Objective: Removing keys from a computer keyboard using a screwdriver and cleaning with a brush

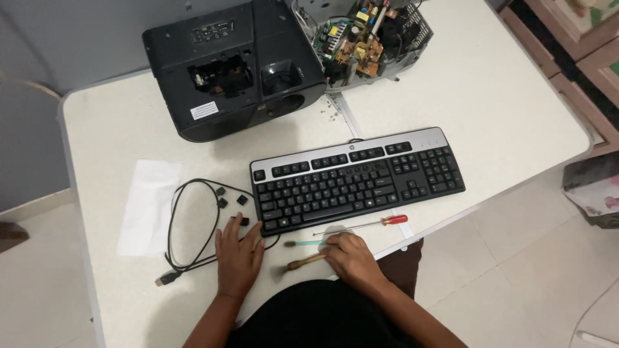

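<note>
Head view: our left hand lies flat, fingers spread, touching the keyboard corner; our right hand clamps a brush near the surface edge.

Up at the back of the white table there's a black projector-type box sitting with its top panel off, and right beside it an opened metal chassis is showing off green and yellow circuit boards. A few tiny screws are lying loose just in front of those two. Over on the left a white sheet of paper is lying flat.
</note>
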